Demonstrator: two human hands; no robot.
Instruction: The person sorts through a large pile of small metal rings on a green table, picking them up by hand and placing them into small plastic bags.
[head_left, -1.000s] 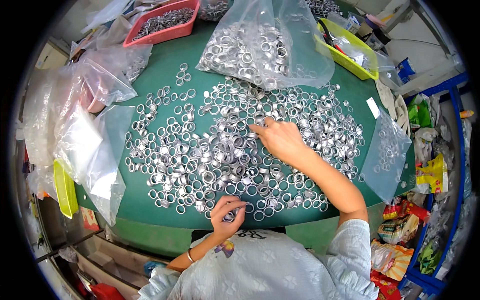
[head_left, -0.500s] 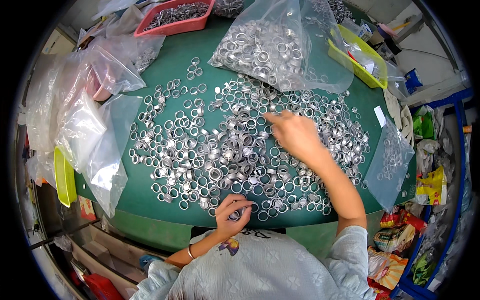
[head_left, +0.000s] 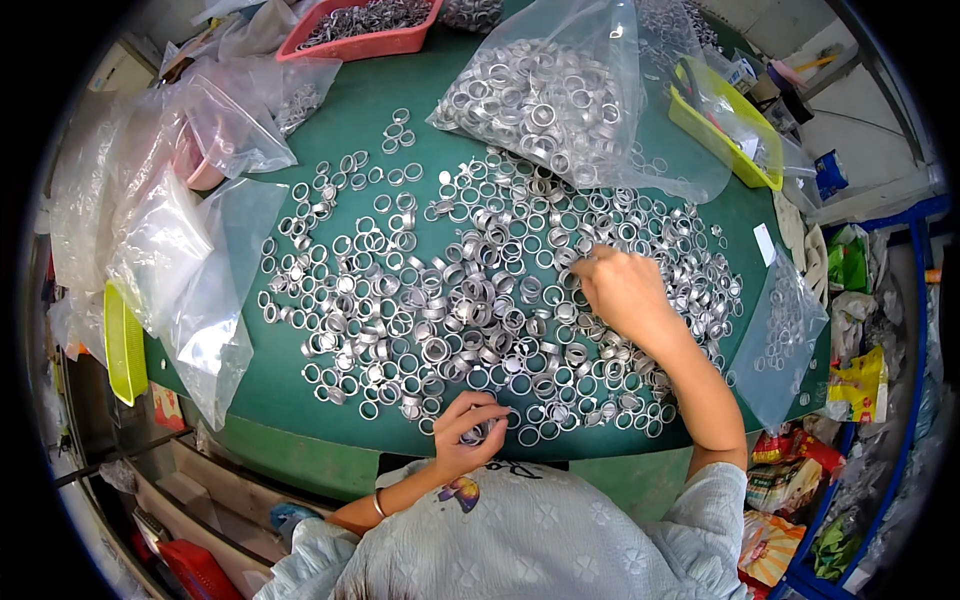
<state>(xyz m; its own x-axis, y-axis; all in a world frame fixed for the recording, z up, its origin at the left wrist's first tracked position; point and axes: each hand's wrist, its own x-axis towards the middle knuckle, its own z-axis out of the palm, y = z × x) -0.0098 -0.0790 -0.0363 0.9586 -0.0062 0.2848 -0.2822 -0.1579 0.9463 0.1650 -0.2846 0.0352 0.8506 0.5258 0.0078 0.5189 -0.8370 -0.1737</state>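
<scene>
- Metal rings (head_left: 480,432) sit in the curled left hand (head_left: 456,437), its fingers closed round them by the near table edge, seemingly to cup several at once.
- The right hand (head_left: 625,290) dips its fingertips among the loose pieces; whether it pinches one, I cannot tell.
- More rings (head_left: 473,338) lie spread over the green table (head_left: 370,110), probably so single ones are easy to reach.
- Beyond, a clear bag (head_left: 540,100) keeps a bulk together; the pink tray (head_left: 370,47) stands farther out, likely clear of the handwork.

Bright light; glare on plastic bag (head_left: 186,245); edges bent, seemingly soft.
</scene>
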